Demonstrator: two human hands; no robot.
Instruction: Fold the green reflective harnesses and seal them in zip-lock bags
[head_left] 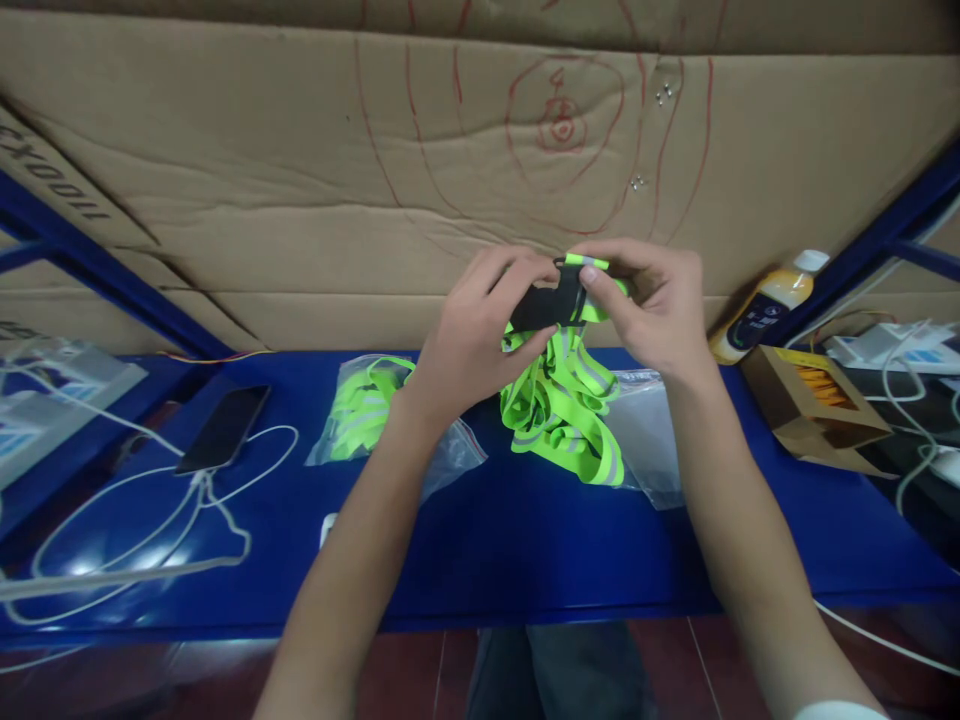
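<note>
Both hands are raised above the blue shelf, working on a neon-green reflective strap (570,400) whose loops hang down in a bunch. A black buckle (568,293) sits on the strap between the hands. My left hand (487,325) is closed on the strap's black band (534,308), left of the buckle. My right hand (649,300) pinches the buckle's right edge and the green strap beside it, thumb on top. Behind the bunch lies a clear plastic bag (652,430). To the left, another clear bag (352,415) holds a similar green strap.
A phone (225,430) with white cables (202,490) lies at the left on the blue shelf (540,560). An orange drink bottle (772,305) and an open cardboard box (810,405) stand at the right. Marked cardboard (262,180) forms the back wall.
</note>
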